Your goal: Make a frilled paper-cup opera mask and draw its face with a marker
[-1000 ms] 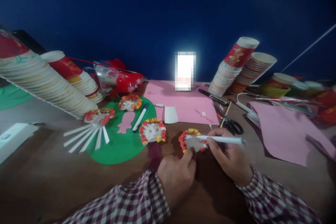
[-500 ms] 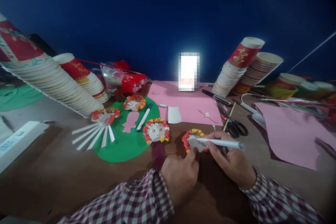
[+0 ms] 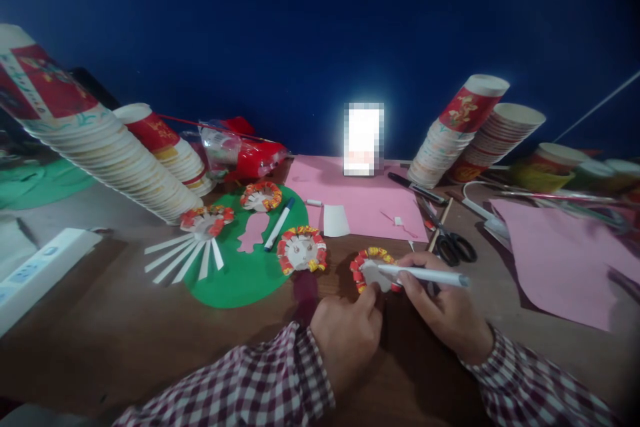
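My right hand [image 3: 447, 310] grips a white marker [image 3: 437, 276] in a writing hold, its tip close to the pale middle of a paper-cup lion face [image 3: 371, 271] with a curled red and yellow rim. Whether the tip touches the paper, I cannot tell. With its fingers bent, my left hand [image 3: 347, 333] holds the near edge of this same piece against the table. Left of it lies a similar lion face [image 3: 303, 251] with eyes and a nose drawn on. A capped marker [image 3: 279, 224] rests on a green sheet [image 3: 225, 287] beside a pink paper cutout [image 3: 253, 232].
Tall paper cup stacks lean at left [image 3: 115, 160] and right [image 3: 447, 133]. Black-handled scissors [image 3: 457, 248] lie past my right hand, near a box cutter [image 3: 415, 188]. A bright phone [image 3: 363, 140] stands on pink paper [image 3: 320, 177]. A power strip [image 3: 45, 273] sits at far left.
The whole view has shifted slightly, so things appear a little farther right. Both hands keep nearly the same position over the lion face, with the marker still held.
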`<state>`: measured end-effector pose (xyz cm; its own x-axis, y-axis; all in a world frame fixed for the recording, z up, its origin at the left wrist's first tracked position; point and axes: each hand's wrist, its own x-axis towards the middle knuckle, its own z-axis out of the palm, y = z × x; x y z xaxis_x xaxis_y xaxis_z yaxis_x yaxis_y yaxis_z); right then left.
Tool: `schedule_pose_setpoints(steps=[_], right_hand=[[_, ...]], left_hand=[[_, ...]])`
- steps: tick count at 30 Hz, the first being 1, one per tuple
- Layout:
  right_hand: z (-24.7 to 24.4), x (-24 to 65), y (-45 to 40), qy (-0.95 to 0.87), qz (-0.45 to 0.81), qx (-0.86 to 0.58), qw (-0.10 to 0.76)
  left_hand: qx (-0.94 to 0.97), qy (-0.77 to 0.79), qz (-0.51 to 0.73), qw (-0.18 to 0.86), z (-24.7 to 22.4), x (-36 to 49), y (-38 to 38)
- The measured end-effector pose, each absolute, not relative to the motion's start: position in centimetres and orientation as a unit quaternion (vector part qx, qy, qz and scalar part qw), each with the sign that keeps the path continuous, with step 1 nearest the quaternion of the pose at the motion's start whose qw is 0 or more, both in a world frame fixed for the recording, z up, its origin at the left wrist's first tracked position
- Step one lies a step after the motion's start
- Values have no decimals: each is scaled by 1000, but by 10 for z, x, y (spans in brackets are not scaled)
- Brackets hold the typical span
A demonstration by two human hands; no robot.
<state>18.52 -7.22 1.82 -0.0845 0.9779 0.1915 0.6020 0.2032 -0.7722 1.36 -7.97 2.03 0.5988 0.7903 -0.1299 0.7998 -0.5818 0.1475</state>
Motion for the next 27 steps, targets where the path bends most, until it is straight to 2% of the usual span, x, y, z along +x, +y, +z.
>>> schedule_pose_setpoints(steps=[6,16,27], right_hand=[[19,185,-72,-691,260,-573,355],[20,185,-72,-691,251,-573,360],[20,186,-72,-662,230,-602,383]], left_hand=[[900,427,-34,84,19,13,-80],[884,448,-13,132,17,12,-79],[885,454,-36,98,17,15,-80]])
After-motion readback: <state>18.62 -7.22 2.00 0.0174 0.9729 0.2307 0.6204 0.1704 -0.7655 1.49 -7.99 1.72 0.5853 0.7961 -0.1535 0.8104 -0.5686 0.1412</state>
